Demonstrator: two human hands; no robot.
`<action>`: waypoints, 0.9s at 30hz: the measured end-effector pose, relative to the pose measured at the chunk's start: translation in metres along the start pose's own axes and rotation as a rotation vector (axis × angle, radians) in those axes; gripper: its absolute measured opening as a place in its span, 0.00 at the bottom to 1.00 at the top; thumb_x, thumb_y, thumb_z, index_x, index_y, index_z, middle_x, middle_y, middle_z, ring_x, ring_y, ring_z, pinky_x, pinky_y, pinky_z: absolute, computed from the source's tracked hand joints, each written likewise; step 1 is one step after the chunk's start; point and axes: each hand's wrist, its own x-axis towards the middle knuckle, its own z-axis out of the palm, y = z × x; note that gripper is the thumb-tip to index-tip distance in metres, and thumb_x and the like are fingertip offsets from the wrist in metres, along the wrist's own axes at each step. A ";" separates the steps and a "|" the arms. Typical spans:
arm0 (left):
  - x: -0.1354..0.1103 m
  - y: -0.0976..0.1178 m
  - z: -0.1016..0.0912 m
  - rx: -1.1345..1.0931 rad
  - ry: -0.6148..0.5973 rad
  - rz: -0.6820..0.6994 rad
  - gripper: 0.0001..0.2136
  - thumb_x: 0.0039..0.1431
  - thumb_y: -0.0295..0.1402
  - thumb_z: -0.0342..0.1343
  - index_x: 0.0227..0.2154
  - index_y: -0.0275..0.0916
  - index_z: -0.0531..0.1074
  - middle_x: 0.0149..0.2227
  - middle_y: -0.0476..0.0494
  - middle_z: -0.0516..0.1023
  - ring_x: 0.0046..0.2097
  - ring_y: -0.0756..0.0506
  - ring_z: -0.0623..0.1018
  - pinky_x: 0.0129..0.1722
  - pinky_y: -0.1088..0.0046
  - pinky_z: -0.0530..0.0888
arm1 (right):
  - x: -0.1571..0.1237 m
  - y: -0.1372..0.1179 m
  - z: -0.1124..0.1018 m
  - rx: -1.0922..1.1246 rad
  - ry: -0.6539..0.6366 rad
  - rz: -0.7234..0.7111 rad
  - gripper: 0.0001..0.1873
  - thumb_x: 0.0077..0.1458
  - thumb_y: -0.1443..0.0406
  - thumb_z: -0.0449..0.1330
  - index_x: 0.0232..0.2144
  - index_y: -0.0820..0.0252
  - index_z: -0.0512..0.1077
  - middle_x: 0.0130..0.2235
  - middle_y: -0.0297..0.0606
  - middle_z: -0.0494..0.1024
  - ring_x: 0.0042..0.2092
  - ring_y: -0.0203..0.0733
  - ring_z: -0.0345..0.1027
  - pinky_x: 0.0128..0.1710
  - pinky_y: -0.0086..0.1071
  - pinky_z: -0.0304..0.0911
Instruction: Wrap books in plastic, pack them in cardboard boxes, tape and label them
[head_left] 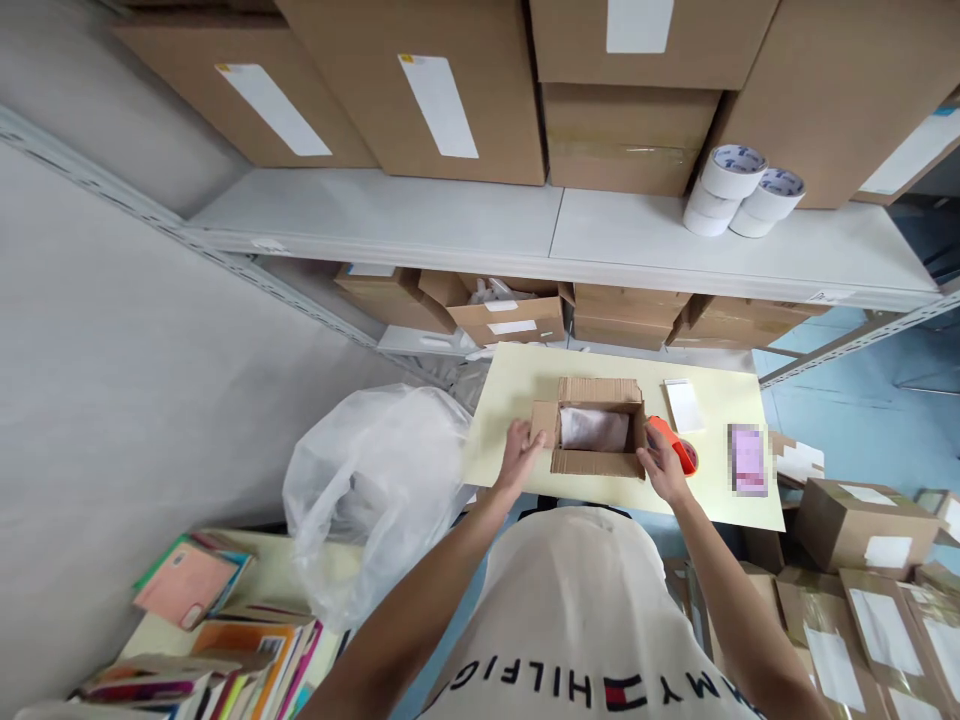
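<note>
A small open cardboard box (598,461) stands on a pale yellow table (517,385). Inside it lies something wrapped in whitish plastic (594,428). My left hand (519,450) grips the box's left flap, fingers curled on it. On the box's right side, my right hand (660,466) rests with its fingers bent against the wall. An orange tape dispenser (673,444) lies just beyond the right hand, touching or nearly touching it.
A white slip (683,404) and a blurred pink object (747,459) lie on the table's right part. A large clear plastic bag (375,480) bulges at the left, books (217,640) below it. Shelves hold cartons and tape rolls (739,190). Taped boxes (855,560) crowd the right.
</note>
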 end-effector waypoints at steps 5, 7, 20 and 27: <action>0.002 -0.018 0.000 -0.055 -0.441 0.283 0.44 0.38 0.47 0.70 0.60 0.39 0.63 0.62 0.31 0.67 0.63 0.33 0.67 0.60 0.55 0.68 | -0.002 0.001 -0.016 -0.117 -0.252 -0.116 0.37 0.51 0.73 0.52 0.64 0.57 0.59 0.70 0.46 0.49 0.66 0.55 0.54 0.59 0.52 0.61; 0.008 -0.016 -0.004 0.107 -0.554 0.428 0.47 0.26 0.43 0.75 0.56 0.41 0.69 0.63 0.33 0.66 0.65 0.31 0.63 0.63 0.53 0.64 | -0.003 0.000 -0.020 -0.138 -0.312 -0.125 0.36 0.51 0.71 0.55 0.64 0.59 0.60 0.71 0.48 0.46 0.64 0.57 0.58 0.57 0.51 0.64; 0.036 -0.036 0.018 0.042 -0.109 0.117 0.22 0.51 0.26 0.59 0.50 0.37 0.66 0.49 0.36 0.75 0.46 0.43 0.79 0.44 0.63 0.77 | 0.056 -0.022 0.006 0.139 0.025 0.228 0.45 0.50 0.59 0.62 0.66 0.58 0.48 0.58 0.50 0.69 0.54 0.50 0.69 0.50 0.47 0.69; 0.030 -0.036 0.018 0.078 -0.109 0.217 0.33 0.55 0.26 0.54 0.63 0.36 0.50 0.59 0.28 0.65 0.53 0.41 0.76 0.50 0.60 0.75 | 0.045 -0.018 0.003 0.295 -0.027 0.100 0.14 0.55 0.60 0.55 0.43 0.55 0.74 0.60 0.44 0.70 0.63 0.49 0.61 0.60 0.47 0.60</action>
